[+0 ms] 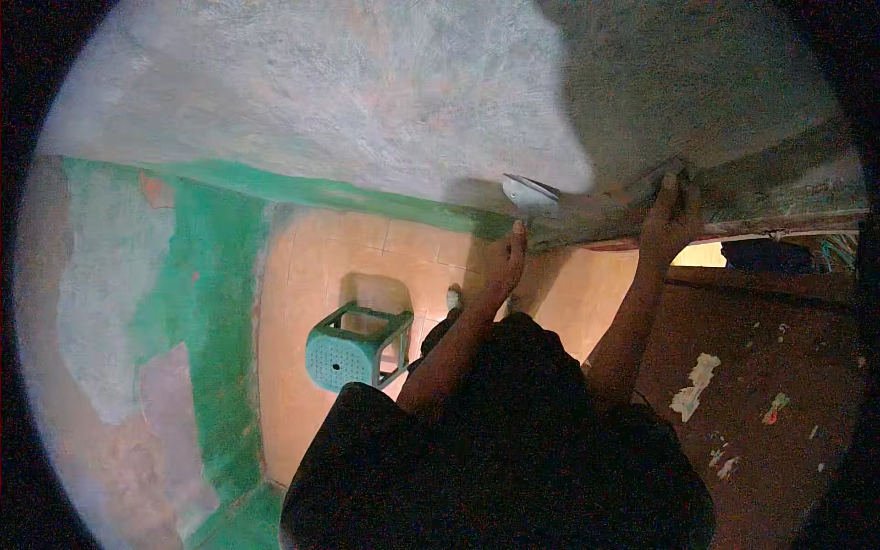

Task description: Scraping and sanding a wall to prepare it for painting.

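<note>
A small whitish, flat-faced fitting or plate [531, 194] with a dark upper edge stands out at the wall; I cannot tell exactly what it is. Just below it is my left hand [507, 265], fingertips close to its underside; whether they touch it is unclear. My right hand [675, 216] is raised to the shadowed part of the wall [660, 89], farther right. Its fingers are against or around a dark, flat-looking shape there, too dim to name. The lit part of the wall is patchy grey, with a green band along its lower part.
A turquoise plastic stool [340, 357] stands on the orange tiled floor [295, 426] at the left. Beyond it is a green wall with peeling paint [227, 344]. A brown panel with pale paint spots [749, 357] lies close on the right, below a ledge with dark items.
</note>
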Motion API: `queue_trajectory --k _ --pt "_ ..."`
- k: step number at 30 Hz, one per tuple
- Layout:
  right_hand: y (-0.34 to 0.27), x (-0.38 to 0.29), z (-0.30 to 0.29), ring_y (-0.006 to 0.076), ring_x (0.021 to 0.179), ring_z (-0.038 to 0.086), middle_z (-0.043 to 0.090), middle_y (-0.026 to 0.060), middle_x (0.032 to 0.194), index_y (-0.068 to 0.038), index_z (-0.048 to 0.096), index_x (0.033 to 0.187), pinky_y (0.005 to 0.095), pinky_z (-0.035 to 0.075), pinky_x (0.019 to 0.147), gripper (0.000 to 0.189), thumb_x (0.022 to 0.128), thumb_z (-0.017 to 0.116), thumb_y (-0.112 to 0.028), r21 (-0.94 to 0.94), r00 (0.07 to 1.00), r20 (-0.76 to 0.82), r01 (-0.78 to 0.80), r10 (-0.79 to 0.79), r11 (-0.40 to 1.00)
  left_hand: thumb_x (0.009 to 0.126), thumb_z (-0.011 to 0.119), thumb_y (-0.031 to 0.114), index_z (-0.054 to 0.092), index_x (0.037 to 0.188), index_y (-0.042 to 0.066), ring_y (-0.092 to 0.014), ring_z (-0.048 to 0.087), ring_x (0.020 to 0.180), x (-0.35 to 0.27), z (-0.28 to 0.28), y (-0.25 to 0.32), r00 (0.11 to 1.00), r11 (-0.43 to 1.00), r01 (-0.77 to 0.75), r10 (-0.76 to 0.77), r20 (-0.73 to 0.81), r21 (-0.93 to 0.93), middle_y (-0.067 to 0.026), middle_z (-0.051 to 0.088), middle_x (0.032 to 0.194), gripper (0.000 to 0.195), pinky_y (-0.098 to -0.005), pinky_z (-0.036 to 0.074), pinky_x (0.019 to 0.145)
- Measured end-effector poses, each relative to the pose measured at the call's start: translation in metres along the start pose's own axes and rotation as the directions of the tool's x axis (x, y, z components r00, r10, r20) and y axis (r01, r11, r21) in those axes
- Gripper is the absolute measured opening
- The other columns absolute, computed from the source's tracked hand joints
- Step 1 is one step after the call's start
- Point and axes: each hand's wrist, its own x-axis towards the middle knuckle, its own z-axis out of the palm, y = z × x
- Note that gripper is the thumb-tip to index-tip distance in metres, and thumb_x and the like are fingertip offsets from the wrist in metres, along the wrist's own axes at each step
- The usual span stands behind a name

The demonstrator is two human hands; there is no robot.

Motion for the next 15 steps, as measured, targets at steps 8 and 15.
queue_trajectory --k 8,15 --pt "0.137 -0.025 -0.031 0.0128 0.077 0.054 0.062 0.0056 0.082 0.002 0.061 0.09 0.0284 0.044 0.07 0.023 0.088 0.059 -0.02 0.075 0.812 0.163 -0.577 0.561 0.813 0.097 0.035 0.036 0.054 0.087 -0.006 -0.016 0.04 0.055 0.003 -0.003 0.003 1.0 1.0 -0.019 0.019 0.002 -0.019 -0.0113 0.045 0.058 0.047 -0.037 0.033 0.051" --pt "0.029 0.0 0.009 0.0134 0.077 0.054 0.062 0.0058 0.085 0.002 0.061 0.092 0.0285 0.045 0.07 0.023 0.087 0.06 -0.02 -0.114 0.995 -0.057 0.078 -0.085 0.99 0.096 0.032 0.041 0.054 0.089 -0.003 -0.027 0.049 0.068 0.007 -0.002 0.015 1.0 0.999 -0.028 0.027 -0.011 -0.043 -0.0194 0.051 0.073 0.05 -0.0396 0.038 0.063"
